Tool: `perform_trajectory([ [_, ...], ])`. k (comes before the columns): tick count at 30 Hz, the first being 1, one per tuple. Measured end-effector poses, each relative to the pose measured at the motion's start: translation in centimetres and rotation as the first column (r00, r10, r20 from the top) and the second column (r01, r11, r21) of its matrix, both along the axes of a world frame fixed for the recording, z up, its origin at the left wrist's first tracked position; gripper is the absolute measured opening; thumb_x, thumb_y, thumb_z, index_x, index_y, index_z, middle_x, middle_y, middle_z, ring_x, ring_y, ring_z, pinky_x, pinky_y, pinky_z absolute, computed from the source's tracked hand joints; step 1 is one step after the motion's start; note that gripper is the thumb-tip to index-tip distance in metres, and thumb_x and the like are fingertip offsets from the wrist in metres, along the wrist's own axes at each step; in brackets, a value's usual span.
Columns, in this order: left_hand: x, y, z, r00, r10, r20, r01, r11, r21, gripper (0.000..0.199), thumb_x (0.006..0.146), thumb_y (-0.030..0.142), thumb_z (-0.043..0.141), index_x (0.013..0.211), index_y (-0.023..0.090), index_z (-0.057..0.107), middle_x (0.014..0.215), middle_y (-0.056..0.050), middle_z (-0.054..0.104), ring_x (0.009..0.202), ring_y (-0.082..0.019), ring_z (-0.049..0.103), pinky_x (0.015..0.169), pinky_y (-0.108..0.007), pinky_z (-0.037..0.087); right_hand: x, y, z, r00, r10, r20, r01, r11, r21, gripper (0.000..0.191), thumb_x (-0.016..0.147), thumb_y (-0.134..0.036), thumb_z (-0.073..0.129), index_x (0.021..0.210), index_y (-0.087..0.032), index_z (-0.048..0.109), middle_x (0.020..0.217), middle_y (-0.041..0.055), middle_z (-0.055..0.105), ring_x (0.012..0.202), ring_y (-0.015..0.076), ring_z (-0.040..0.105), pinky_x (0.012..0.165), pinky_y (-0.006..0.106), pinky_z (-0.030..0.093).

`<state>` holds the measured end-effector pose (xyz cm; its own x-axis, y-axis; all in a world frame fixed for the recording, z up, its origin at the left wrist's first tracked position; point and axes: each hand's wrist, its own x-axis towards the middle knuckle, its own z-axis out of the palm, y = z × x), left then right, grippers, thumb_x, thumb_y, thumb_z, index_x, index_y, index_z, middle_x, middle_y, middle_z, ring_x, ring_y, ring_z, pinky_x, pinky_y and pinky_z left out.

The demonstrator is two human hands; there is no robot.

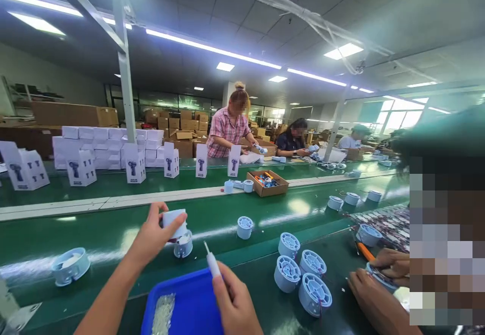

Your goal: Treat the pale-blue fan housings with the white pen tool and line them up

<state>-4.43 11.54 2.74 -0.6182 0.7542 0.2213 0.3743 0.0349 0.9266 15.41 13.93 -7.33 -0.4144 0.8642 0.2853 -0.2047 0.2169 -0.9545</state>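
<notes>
My left hand is closed around a light blue round plastic housing, held over the belt. Just below it stands another blue housing with something white inside; I cannot tell whether the two touch. In my right hand is a white pen-shaped tool with a thin metal tip pointing up and left, away from the housings. Under that hand lies a blue tray, with a heap of small clear pieces at its left side.
Several blue housings stand to my right, others along the green belt. A co-worker's hands work at the right with an orange-handled tool. Beyond are a cardboard box of parts, printed white boxes and people seated or standing.
</notes>
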Motion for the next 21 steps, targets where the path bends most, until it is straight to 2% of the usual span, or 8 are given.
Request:
perform_trajectory([
  [2, -2.2, -0.4, -1.1, 0.969, 0.107, -0.221, -0.146, 0.975, -0.170, 0.061, 0.056, 0.058, 0.072, 0.097, 0.024, 0.042, 0.084, -0.005, 0.061, 0.069, -0.025, 0.058, 0.062, -0.032, 0.043, 0.3, -0.1, 0.4, 0.999, 0.021, 0.047, -0.020, 1.000, -0.011, 0.050, 0.089, -0.054, 0.046, 0.121, -0.017, 0.056, 0.059, -0.0032, 0.047, 0.052, 0.0124, 0.039, 0.049, 0.022, 0.029],
  [3, -2.9, -0.5, -1.9, 0.932, 0.096, -0.348, -0.194, 0.947, -0.257, 0.058, 0.058, 0.058, 0.070, 0.098, 0.023, 0.046, 0.086, -0.007, 0.061, 0.073, -0.027, 0.059, 0.066, -0.034, 0.043, 0.5, -0.2, 0.6, 0.996, 0.051, 0.077, -0.051, 0.999, -0.009, 0.048, 0.090, -0.051, 0.044, 0.123, -0.017, 0.052, 0.057, -0.0053, 0.044, 0.050, 0.0116, 0.035, 0.048, 0.022, 0.026],
  [7, -3.4, 0.4, -5.5, 0.755, -0.141, -0.640, -0.227, 0.860, -0.457, 0.030, 0.068, 0.030, 0.062, 0.096, 0.018, 0.060, 0.105, -0.016, 0.056, 0.103, -0.037, 0.052, 0.083, -0.044, 0.040, 0.8, -0.4, 1.2, 0.983, 0.129, 0.130, -0.132, 0.991, 0.017, 0.024, 0.088, -0.042, 0.051, 0.093, -0.018, 0.051, 0.055, -0.0086, 0.038, 0.048, 0.0098, 0.033, 0.047, 0.021, 0.024],
  [9, -2.5, 1.0, -6.7, 0.718, -0.225, -0.659, -0.163, 0.866, -0.473, 0.044, 0.065, 0.013, 0.060, 0.108, 0.019, 0.060, 0.119, -0.015, 0.053, 0.115, -0.034, 0.046, 0.093, -0.045, 0.036, 0.8, -0.5, 1.3, 0.984, 0.141, 0.106, -0.141, 0.990, -0.004, 0.022, 0.083, -0.039, 0.059, 0.084, -0.018, 0.051, 0.058, -0.0072, 0.043, 0.051, 0.0099, 0.038, 0.049, 0.020, 0.029],
  [11, -1.5, 1.6, -7.4, 0.718, -0.298, -0.629, -0.058, 0.875, -0.481, 0.053, 0.064, 0.007, 0.061, 0.115, 0.023, 0.057, 0.123, -0.009, 0.052, 0.118, -0.027, 0.045, 0.099, -0.041, 0.033, 0.8, -0.6, 1.4, 0.983, 0.172, 0.064, -0.171, 0.985, -0.025, 0.023, 0.080, -0.039, 0.063, 0.083, -0.018, 0.054, 0.066, -0.0041, 0.049, 0.057, 0.0111, 0.044, 0.054, 0.021, 0.035],
  [13, -0.7, 2.0, -7.7, 0.725, -0.328, -0.605, -0.004, 0.877, -0.480, 0.041, 0.067, 0.012, 0.064, 0.106, 0.024, 0.061, 0.122, -0.007, 0.052, 0.118, -0.025, 0.044, 0.101, -0.038, 0.032, 0.8, -0.8, 1.4, 0.972, 0.230, 0.042, -0.229, 0.973, -0.036, 0.025, 0.082, -0.042, 0.061, 0.084, -0.017, 0.057, 0.071, -0.0015, 0.053, 0.062, 0.0129, 0.050, 0.059, 0.023, 0.040],
  [16, 0.0, 2.2, -7.8, 0.752, -0.290, -0.592, -0.012, 0.892, -0.452, 0.017, 0.073, 0.020, 0.064, 0.090, 0.021, 0.066, 0.125, -0.009, 0.046, 0.121, -0.029, 0.038, 0.101, -0.043, 0.031, 0.7, -1.3, 1.3, 0.937, 0.347, 0.032, -0.345, 0.937, -0.061, 0.027, 0.086, -0.045, 0.056, 0.087, -0.018, 0.057, 0.074, 0.0000, 0.056, 0.065, 0.0152, 0.056, 0.064, 0.027, 0.045],
  [21, 0.5, 2.1, -6.2, 0.809, -0.136, -0.572, -0.043, 0.956, -0.289, 0.018, 0.076, 0.031, 0.062, 0.089, 0.021, 0.067, 0.121, -0.008, 0.046, 0.111, -0.030, 0.038, 0.094, -0.046, 0.035, 0.9, -1.8, 1.3, 0.890, 0.452, 0.057, -0.447, 0.891, -0.073, 0.025, 0.089, -0.043, 0.054, 0.088, -0.018, 0.055, 0.077, -0.0005, 0.054, 0.066, 0.0146, 0.058, 0.066, 0.028, 0.047],
])
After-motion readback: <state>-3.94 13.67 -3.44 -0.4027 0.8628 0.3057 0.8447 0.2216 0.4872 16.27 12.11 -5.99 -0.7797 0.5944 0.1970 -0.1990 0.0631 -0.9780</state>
